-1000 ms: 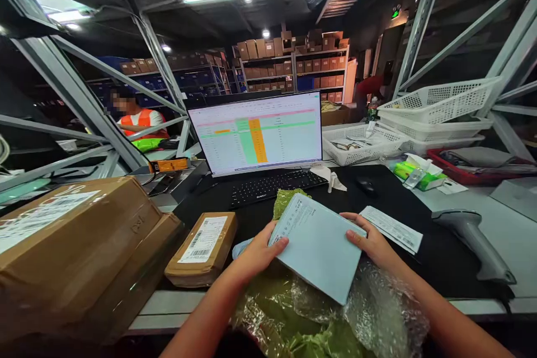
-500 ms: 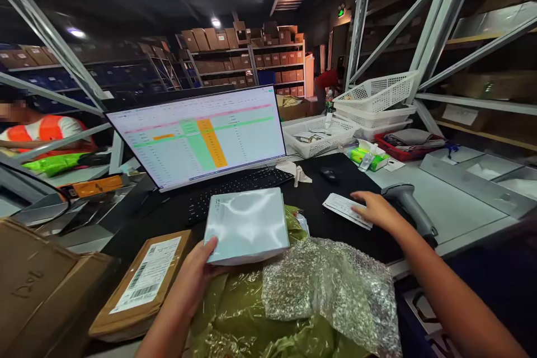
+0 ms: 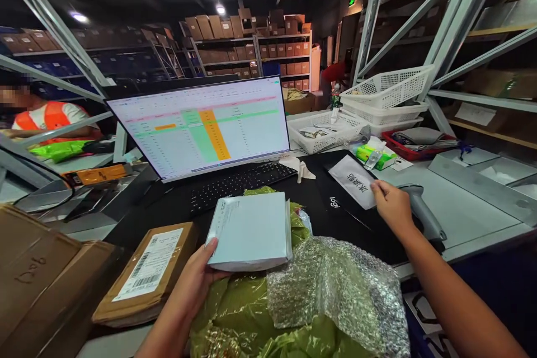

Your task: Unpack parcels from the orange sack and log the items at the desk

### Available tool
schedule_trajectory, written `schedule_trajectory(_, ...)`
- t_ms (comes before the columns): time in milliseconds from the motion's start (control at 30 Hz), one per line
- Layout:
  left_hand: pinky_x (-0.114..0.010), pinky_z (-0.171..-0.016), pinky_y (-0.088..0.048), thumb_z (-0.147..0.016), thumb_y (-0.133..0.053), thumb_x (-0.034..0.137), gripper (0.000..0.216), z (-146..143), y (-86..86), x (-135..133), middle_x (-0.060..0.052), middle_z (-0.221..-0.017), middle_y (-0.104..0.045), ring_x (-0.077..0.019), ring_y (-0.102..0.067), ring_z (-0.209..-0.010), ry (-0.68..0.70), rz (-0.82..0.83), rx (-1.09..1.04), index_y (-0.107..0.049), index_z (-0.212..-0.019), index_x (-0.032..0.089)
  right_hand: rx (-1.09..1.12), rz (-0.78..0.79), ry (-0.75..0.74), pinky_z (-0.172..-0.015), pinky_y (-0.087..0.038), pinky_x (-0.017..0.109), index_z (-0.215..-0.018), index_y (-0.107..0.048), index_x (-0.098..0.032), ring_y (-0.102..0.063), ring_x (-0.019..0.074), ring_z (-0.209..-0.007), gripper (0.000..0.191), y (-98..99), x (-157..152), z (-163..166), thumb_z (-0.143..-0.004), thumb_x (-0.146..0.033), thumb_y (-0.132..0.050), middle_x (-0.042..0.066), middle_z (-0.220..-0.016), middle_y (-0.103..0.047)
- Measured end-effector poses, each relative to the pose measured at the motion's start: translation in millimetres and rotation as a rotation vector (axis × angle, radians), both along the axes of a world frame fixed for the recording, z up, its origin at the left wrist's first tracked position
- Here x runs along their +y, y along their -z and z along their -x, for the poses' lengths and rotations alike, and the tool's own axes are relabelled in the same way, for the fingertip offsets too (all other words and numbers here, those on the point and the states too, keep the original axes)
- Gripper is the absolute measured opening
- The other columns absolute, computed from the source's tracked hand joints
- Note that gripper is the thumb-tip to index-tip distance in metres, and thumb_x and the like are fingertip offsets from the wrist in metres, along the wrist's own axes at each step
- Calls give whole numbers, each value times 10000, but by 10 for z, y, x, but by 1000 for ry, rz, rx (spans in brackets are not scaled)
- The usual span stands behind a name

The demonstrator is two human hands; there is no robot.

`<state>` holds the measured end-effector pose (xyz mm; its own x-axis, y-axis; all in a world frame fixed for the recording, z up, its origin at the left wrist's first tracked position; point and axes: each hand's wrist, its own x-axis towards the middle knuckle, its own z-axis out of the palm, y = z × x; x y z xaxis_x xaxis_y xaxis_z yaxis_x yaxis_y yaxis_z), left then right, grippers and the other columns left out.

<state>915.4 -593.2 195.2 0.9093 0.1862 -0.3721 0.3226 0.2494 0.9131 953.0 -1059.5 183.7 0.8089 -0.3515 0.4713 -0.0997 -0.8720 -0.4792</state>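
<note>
My left hand (image 3: pixel 197 279) grips the near left corner of a pale blue flat box (image 3: pixel 251 230), holding it level over the green bag (image 3: pixel 251 319). My right hand (image 3: pixel 390 206) pinches the edge of a white paper slip (image 3: pixel 353 180) with dark print, lifted off the black desk mat (image 3: pixel 335 207). A sheet of bubble wrap (image 3: pixel 339 291) lies crumpled on the green bag below the box. A grey handheld scanner (image 3: pixel 423 213) rests just right of my right hand.
A monitor (image 3: pixel 201 126) and keyboard (image 3: pixel 239 182) stand behind the box. Brown parcels (image 3: pixel 146 274) lie at left. White baskets (image 3: pixel 386 95) stack at right. A person in an orange vest (image 3: pixel 46 117) sits far left behind the metal shelf frame.
My right hand left the blue box, reached right to the paper slip and picked it up off the mat. My left hand keeps the box. The camera swung right.
</note>
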Motion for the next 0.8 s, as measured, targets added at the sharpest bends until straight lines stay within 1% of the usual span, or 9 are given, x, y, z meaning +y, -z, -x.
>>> schedule_trajectory(133,-320,-573,-639,-961,-516,228,315,1,-55,-3,-97,-1000,-752,-186,-711,-736,-198,122,-59,-625,-1245,147,-240,5,-125,-736,-508,303,-1061,-752,-191,-709,241,-877,432,-163,252,128,-980,-501,-464,72,-959,-764)
schedule_trajectory(267,-339,-582,-650,-992,-456,229,284,-22,-155,10,-86,-986,-741,-183,-711,-753,-252,197,-94,-629,-1208,164,-473,61,-229,-683,-504,275,-1013,-762,-201,-715,202,-792,318,-424,498,212,-965,-445,-563,39,-889,-768)
schedule_trajectory(400,-349,-594,-651,-965,-512,233,231,7,-230,22,-97,-996,-729,-189,-699,-770,-194,131,-80,-643,-1134,146,-640,107,-216,-644,-479,266,-1029,-758,-157,-701,176,-730,241,-812,719,231,-956,-336,-615,53,-828,-758)
schedule_trajectory(467,-346,-602,-647,-932,-571,253,210,50,-242,11,-101,-987,-722,-195,-691,-783,-90,64,-54,-657,-1082,134,-735,195,-266,-708,-503,256,-1093,-743,-163,-713,169,-807,199,-972,888,244,-938,-228,-635,57,-901,-766)
schedule_trajectory(500,-344,-604,-644,-911,-607,275,210,74,-236,1,-100,-975,-719,-201,-688,-794,-23,28,-41,-663,-1054,133,-780,252,-336,-756,-517,252,-1135,-728,-165,-717,167,-861,228,-1013,997,252,-923,-180,-644,62,-960,-768)
schedule_trajectory(567,-340,-603,-635,-851,-692,340,262,118,-190,-23,-96,-967,-715,-224,-684,-836,125,-41,-25,-670,-1020,141,-811,376,-582,-853,-536,259,-1201,-694,-156,-712,176,-971,310,-985,1255,269,-899,-113,-643,84,-1082,-754)
schedule_trajectory(667,-324,-611,-614,-797,-735,488,440,145,-43,-52,-110,-1034,-721,-265,-689,-919,263,-97,-13,-680,-1080,156,-597,616,-1025,-829,-582,293,-1156,-705,-143,-711,200,-1000,266,-690,1658,277,-907,-132,-609,93,-1122,-744)
schedule_trajectory(733,-330,-624,-601,-839,-614,652,601,139,76,-56,-133,-1067,-729,-290,-698,-952,273,-58,6,-662,-1177,157,-395,736,-1151,-780,-610,324,-1142,-709,-130,-707,230,-1021,254,-451,1837,274,-921,-198,-603,105,-1152,-734)
schedule_trajectory(800,-364,-644,-596,-858,-465,771,749,130,175,-48,-154,-1069,-735,-316,-703,-966,261,-22,16,-624,-1254,156,-277,753,-1165,-802,-620,354,-1186,-693,-128,-686,252,-1087,297,-303,1867,274,-932,-248,-598,119,-1224,-705)
